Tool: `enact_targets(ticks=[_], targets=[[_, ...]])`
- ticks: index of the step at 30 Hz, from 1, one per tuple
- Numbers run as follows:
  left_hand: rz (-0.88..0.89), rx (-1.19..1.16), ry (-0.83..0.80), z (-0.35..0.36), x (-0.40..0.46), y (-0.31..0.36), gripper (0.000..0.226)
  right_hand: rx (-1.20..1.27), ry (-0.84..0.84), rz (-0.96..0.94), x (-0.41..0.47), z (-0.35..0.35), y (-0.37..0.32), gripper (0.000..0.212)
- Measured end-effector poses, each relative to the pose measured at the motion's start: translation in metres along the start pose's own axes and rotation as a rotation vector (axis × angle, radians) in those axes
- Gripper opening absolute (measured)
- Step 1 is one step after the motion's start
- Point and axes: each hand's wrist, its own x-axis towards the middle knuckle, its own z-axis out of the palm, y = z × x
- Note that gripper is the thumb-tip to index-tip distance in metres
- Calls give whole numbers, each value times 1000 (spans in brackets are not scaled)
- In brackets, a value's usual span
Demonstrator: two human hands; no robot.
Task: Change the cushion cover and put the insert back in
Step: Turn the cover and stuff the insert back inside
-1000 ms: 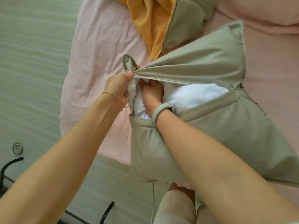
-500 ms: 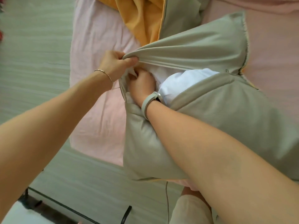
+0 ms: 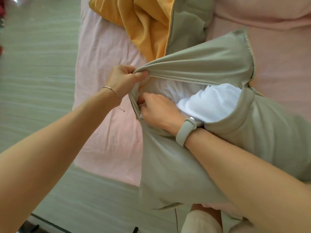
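Observation:
A grey-green cushion cover (image 3: pixel 193 165) lies on the pink bed with its long opening facing up. The white insert (image 3: pixel 207 101) shows through that opening and bulges out at the right end. My left hand (image 3: pixel 124 78) grips the upper edge of the cover at its left corner and holds it pulled up. My right hand (image 3: pixel 158 110) is inside the left corner of the opening, fingers curled against the insert and the cover's edge; what they hold is hidden.
An orange and grey-green cover (image 3: pixel 151 27) lies crumpled at the back of the pink sheet (image 3: pixel 104 128). A pink pillow (image 3: pixel 269 12) lies at the back right. The wooden floor (image 3: pixel 33 64) runs along the left. My knee (image 3: pixel 202 221) shows at the bottom.
My left hand has shifted its grip on the cover's upper edge, which stays pulled up. My right hand has drawn back slightly out of the corner. The view has moved closer.

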Motion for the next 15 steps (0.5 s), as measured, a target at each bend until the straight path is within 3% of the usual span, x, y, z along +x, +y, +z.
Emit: enact_targets(ticks=[5,8,15], targets=[[56,20,-38,-1,0,10,17,-49,-202,-68,1,-11,8,33],[25,24,-41,-3,-2,3,17,-270,-106,-192,10,11,19,43],[-78,-146,-4,-4,8,-10,16,-419,-51,-222,63,47,38,62]])
